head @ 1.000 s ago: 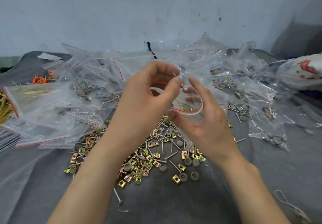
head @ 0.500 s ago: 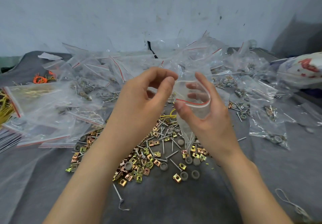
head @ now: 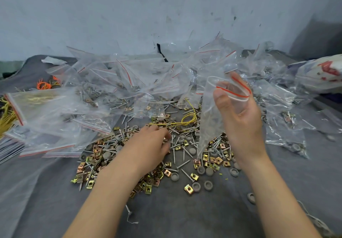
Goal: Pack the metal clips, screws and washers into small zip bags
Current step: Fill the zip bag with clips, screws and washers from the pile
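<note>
My right hand [head: 240, 121] holds a small clear zip bag [head: 209, 125] by its red-striped mouth, thumb and fingers spreading the mouth wide; the bag hangs down over the parts. My left hand [head: 149, 149] lies low on the loose pile, fingers curled, fingertips pinching at a screw [head: 171, 141]. Gold and copper metal clips [head: 96, 156], silver screws [head: 183, 153] and grey round washers [head: 201, 170] are scattered over the grey cloth [head: 185, 217] between my hands.
A heap of zip bags [head: 129, 82], several with parts inside, runs along the back by the wall. More filled bags [head: 288, 141] lie right. A yellow wire loop [head: 189, 117] sits behind the pile, orange ties [head: 43, 85] far left.
My left hand let go of the bag's mouth and dropped down onto the pile of parts. My right hand keeps the bag and has shifted it right and up.
</note>
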A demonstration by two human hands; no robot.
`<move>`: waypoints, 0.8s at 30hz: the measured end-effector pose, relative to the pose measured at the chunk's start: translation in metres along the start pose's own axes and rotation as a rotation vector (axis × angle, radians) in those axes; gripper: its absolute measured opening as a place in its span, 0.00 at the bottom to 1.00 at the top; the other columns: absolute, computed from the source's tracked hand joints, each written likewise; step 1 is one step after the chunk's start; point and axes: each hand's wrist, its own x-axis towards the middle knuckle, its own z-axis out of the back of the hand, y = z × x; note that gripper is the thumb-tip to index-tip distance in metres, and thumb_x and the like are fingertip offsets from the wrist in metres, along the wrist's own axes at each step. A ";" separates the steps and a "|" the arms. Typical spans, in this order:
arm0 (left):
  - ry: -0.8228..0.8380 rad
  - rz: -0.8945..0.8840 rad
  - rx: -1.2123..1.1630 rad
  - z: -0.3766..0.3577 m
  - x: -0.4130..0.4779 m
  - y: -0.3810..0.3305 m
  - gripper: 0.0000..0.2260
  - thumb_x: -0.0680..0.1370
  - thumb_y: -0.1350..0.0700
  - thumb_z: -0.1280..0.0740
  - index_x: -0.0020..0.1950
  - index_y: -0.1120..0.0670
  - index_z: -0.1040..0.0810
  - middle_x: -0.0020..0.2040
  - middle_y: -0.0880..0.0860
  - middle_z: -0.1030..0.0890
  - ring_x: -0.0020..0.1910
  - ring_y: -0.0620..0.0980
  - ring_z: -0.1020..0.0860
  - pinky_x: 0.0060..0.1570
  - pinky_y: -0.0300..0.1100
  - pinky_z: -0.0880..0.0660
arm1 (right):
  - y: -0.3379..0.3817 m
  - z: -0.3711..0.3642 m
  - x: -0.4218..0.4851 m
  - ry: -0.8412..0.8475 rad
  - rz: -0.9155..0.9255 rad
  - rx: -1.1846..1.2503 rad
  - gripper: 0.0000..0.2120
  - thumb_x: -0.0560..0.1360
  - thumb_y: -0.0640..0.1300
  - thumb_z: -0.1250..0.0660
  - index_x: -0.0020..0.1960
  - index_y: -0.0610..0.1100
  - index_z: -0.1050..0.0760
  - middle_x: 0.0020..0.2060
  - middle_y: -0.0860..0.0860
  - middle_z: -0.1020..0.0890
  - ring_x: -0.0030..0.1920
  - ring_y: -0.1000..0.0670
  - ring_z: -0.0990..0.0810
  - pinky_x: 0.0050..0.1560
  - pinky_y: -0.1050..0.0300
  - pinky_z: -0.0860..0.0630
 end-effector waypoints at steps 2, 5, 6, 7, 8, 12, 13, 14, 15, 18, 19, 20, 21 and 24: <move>0.025 -0.002 0.039 -0.002 0.001 0.000 0.13 0.82 0.47 0.41 0.66 0.46 0.28 0.61 0.47 0.26 0.65 0.50 0.31 0.64 0.50 0.30 | 0.001 0.000 0.001 -0.028 -0.003 -0.006 0.32 0.73 0.52 0.31 0.73 0.39 0.31 0.55 0.57 0.18 0.53 0.70 0.21 0.53 0.77 0.30; 0.056 -0.005 0.061 -0.003 0.002 -0.002 0.14 0.83 0.48 0.41 0.69 0.46 0.30 0.63 0.48 0.27 0.66 0.51 0.34 0.65 0.50 0.31 | 0.003 0.001 0.001 -0.031 -0.016 0.000 0.33 0.73 0.52 0.31 0.74 0.40 0.32 0.56 0.54 0.18 0.53 0.68 0.20 0.53 0.75 0.29; 0.057 -0.006 0.060 -0.004 0.003 -0.001 0.15 0.83 0.48 0.41 0.69 0.46 0.30 0.63 0.48 0.27 0.67 0.51 0.34 0.65 0.50 0.31 | 0.003 0.001 0.001 -0.027 -0.015 -0.003 0.33 0.73 0.52 0.31 0.74 0.40 0.32 0.57 0.53 0.18 0.54 0.67 0.20 0.53 0.74 0.29; 0.055 -0.007 0.058 -0.004 0.003 -0.001 0.15 0.83 0.48 0.41 0.69 0.46 0.30 0.63 0.48 0.26 0.66 0.51 0.34 0.65 0.50 0.30 | 0.003 0.001 0.001 -0.023 -0.010 -0.013 0.33 0.73 0.52 0.30 0.74 0.41 0.32 0.57 0.53 0.18 0.54 0.67 0.20 0.53 0.74 0.28; 0.052 -0.009 0.055 -0.004 0.004 -0.001 0.15 0.83 0.48 0.41 0.69 0.46 0.30 0.63 0.48 0.26 0.66 0.51 0.34 0.65 0.50 0.30 | 0.003 0.001 0.000 -0.017 -0.002 -0.030 0.33 0.73 0.52 0.30 0.74 0.41 0.32 0.57 0.53 0.18 0.54 0.67 0.20 0.53 0.74 0.28; 0.047 -0.028 0.019 -0.005 0.003 0.002 0.14 0.83 0.49 0.41 0.68 0.44 0.30 0.60 0.46 0.25 0.64 0.50 0.33 0.63 0.50 0.29 | 0.000 0.001 -0.001 0.030 0.019 -0.130 0.36 0.73 0.59 0.29 0.76 0.46 0.33 0.59 0.56 0.19 0.60 0.60 0.20 0.61 0.65 0.26; 0.048 -0.038 0.012 -0.005 0.003 0.002 0.13 0.83 0.49 0.41 0.68 0.44 0.30 0.60 0.46 0.24 0.64 0.50 0.33 0.63 0.50 0.29 | 0.000 0.001 -0.001 0.038 0.021 -0.145 0.37 0.72 0.60 0.28 0.76 0.48 0.33 0.59 0.57 0.19 0.61 0.59 0.20 0.63 0.61 0.26; 0.050 -0.047 0.009 -0.005 0.003 0.003 0.13 0.82 0.50 0.40 0.68 0.44 0.30 0.60 0.46 0.24 0.63 0.50 0.33 0.63 0.49 0.29 | -0.001 0.000 -0.001 0.041 0.027 -0.168 0.37 0.72 0.61 0.28 0.76 0.49 0.33 0.58 0.58 0.19 0.61 0.58 0.20 0.64 0.59 0.26; 0.055 -0.054 0.007 -0.005 0.002 0.003 0.14 0.82 0.50 0.40 0.68 0.44 0.30 0.60 0.45 0.24 0.63 0.49 0.33 0.63 0.49 0.30 | -0.002 0.000 -0.001 0.042 0.038 -0.198 0.36 0.72 0.61 0.27 0.76 0.51 0.34 0.58 0.60 0.19 0.60 0.58 0.19 0.64 0.58 0.25; 0.074 -0.056 -0.018 -0.004 0.001 0.003 0.14 0.82 0.49 0.38 0.68 0.43 0.30 0.60 0.45 0.24 0.64 0.49 0.32 0.68 0.50 0.33 | -0.004 0.000 -0.002 0.046 0.062 -0.250 0.37 0.71 0.64 0.28 0.76 0.53 0.34 0.58 0.63 0.20 0.60 0.59 0.20 0.62 0.64 0.26; 0.072 -0.051 -0.027 -0.004 0.000 0.002 0.14 0.81 0.49 0.37 0.67 0.44 0.30 0.60 0.45 0.24 0.64 0.48 0.31 0.69 0.51 0.34 | -0.004 0.000 -0.003 0.047 0.060 -0.251 0.38 0.71 0.65 0.29 0.76 0.53 0.34 0.58 0.64 0.20 0.60 0.59 0.20 0.61 0.66 0.26; 0.065 -0.044 -0.034 -0.004 0.000 0.002 0.13 0.81 0.49 0.37 0.66 0.44 0.30 0.59 0.45 0.24 0.63 0.48 0.31 0.69 0.52 0.34 | -0.004 0.000 -0.003 0.048 0.055 -0.249 0.38 0.71 0.65 0.29 0.76 0.54 0.34 0.58 0.65 0.21 0.60 0.59 0.20 0.60 0.67 0.27; 0.055 -0.037 -0.038 -0.004 -0.001 0.001 0.12 0.81 0.49 0.37 0.64 0.44 0.29 0.59 0.45 0.24 0.63 0.48 0.30 0.69 0.52 0.33 | -0.004 0.000 -0.003 0.048 0.052 -0.245 0.38 0.71 0.65 0.29 0.76 0.54 0.34 0.58 0.65 0.21 0.60 0.59 0.20 0.61 0.66 0.27; 0.032 -0.025 -0.042 -0.003 -0.003 -0.001 0.08 0.81 0.50 0.36 0.60 0.46 0.29 0.58 0.45 0.23 0.61 0.48 0.31 0.64 0.50 0.29 | -0.004 0.000 -0.003 0.043 0.053 -0.244 0.36 0.72 0.63 0.28 0.76 0.54 0.34 0.58 0.64 0.20 0.60 0.59 0.20 0.62 0.64 0.26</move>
